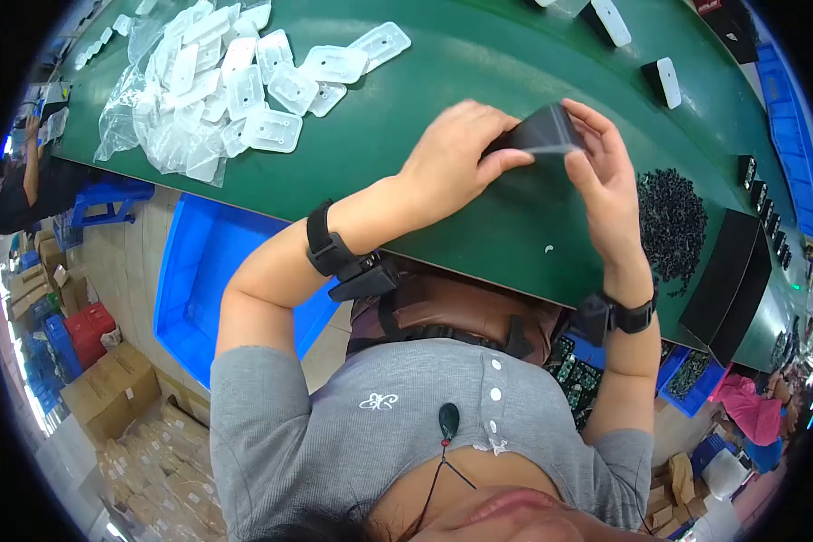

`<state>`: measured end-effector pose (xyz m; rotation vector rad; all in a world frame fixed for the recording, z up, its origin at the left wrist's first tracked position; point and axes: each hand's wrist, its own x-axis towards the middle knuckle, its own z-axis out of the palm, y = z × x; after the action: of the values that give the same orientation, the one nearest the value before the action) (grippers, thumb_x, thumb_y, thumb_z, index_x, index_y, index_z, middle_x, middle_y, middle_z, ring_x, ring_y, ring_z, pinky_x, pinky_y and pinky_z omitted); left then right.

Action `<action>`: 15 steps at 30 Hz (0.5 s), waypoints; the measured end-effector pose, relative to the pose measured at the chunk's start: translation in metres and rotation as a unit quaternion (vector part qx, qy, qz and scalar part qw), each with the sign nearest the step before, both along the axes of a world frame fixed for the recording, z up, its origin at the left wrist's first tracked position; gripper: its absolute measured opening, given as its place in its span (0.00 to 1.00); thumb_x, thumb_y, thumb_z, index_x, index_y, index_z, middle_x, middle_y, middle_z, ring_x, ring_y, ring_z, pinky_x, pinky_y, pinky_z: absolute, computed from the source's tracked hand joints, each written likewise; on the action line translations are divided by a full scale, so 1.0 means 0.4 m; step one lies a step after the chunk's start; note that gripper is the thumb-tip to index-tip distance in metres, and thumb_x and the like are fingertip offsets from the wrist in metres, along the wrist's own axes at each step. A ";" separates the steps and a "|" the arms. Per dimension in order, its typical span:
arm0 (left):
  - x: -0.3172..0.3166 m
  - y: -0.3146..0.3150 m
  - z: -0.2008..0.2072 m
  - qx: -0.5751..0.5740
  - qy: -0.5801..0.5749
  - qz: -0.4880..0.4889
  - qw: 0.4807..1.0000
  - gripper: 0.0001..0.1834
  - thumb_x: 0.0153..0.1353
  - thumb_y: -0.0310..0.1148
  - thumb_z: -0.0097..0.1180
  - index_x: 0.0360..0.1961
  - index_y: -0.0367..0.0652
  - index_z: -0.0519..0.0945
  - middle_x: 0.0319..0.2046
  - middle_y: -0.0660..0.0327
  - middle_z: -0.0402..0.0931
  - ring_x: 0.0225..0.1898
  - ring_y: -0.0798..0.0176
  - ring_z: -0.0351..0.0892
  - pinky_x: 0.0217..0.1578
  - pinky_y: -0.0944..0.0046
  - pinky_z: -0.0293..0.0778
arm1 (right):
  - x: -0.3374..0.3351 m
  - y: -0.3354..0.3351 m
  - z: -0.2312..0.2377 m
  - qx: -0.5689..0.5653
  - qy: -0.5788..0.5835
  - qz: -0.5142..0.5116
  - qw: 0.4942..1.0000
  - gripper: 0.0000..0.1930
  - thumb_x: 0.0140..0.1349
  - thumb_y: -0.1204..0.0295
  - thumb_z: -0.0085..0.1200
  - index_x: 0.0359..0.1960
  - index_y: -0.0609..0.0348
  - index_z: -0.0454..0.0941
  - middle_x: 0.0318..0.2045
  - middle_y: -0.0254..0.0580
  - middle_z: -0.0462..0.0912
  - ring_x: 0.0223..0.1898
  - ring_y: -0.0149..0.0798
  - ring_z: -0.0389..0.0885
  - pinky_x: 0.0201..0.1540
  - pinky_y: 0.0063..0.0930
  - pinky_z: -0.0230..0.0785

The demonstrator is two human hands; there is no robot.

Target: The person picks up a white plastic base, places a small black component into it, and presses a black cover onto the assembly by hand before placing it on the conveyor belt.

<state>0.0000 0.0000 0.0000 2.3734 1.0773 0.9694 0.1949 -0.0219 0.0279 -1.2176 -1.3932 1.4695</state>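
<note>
Both my hands are raised over the green table [479,221], holding a black box-shaped housing [544,129] between them. My left hand [465,149] grips its left side with thumb and fingers. On the opposite side, the fingers and thumb of my right hand [608,172] are curled about its edge. A pale, shiny edge shows along the near side of the housing; its inside is hidden from me. To the left lies a heap of white plastic covers [244,90], rounded rectangles with small holes, partly on a clear plastic bag [135,117].
Right of my hands are a pile of small black parts [673,226] and an open black box [727,280]. Black housings with white tops [667,81] stand at the far right. A blue bin [190,289] sits below the table's front edge, and circuit boards [580,375] lie by my lap.
</note>
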 end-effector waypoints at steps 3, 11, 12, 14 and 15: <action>0.029 0.005 0.013 -0.348 -0.149 -0.019 0.925 0.21 0.56 0.45 0.61 0.44 0.39 0.78 0.38 0.52 0.79 0.43 0.49 0.75 0.44 0.55 0.71 | -0.008 -0.019 0.004 0.050 0.117 -0.098 0.987 0.28 0.59 0.79 0.58 0.60 0.63 0.59 0.50 0.43 0.74 0.51 0.34 0.73 0.57 0.27 0.64; -0.225 0.150 -0.006 0.153 0.180 0.240 0.942 0.21 0.54 0.35 0.62 0.48 0.39 0.76 0.44 0.51 0.75 0.44 0.46 0.73 0.45 0.53 0.69 | 0.263 0.149 0.054 0.223 -0.074 -0.279 0.931 0.14 0.62 0.74 0.56 0.47 0.67 0.73 0.42 0.38 0.78 0.46 0.30 0.75 0.53 0.24 0.64; -0.260 0.158 -0.010 0.130 0.198 0.239 0.942 0.22 0.54 0.34 0.62 0.49 0.39 0.75 0.44 0.52 0.75 0.45 0.46 0.72 0.45 0.53 0.69 | 0.330 0.190 0.044 0.225 -0.096 -0.290 0.925 0.12 0.62 0.74 0.56 0.45 0.67 0.75 0.40 0.37 0.79 0.44 0.29 0.75 0.50 0.23 0.65; -0.259 0.183 -0.004 0.117 0.205 0.219 0.947 0.22 0.54 0.33 0.62 0.50 0.39 0.75 0.45 0.53 0.74 0.45 0.46 0.72 0.45 0.53 0.69 | 0.535 0.300 -0.018 0.258 0.061 -0.156 0.951 0.13 0.60 0.70 0.59 0.44 0.63 0.78 0.37 0.36 0.81 0.39 0.28 0.76 0.44 0.22 0.68; -0.251 0.192 0.011 0.093 0.223 0.198 0.950 0.22 0.53 0.31 0.62 0.51 0.40 0.74 0.44 0.53 0.74 0.45 0.46 0.72 0.46 0.53 0.68 | 0.621 0.345 -0.059 0.273 0.239 0.004 0.932 0.15 0.59 0.68 0.61 0.45 0.60 0.80 0.36 0.36 0.82 0.36 0.29 0.77 0.41 0.24 0.70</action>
<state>-0.1003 0.0767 0.0042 2.6662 1.7539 0.6846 0.4433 0.1162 0.0042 -0.4639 -1.3309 1.1605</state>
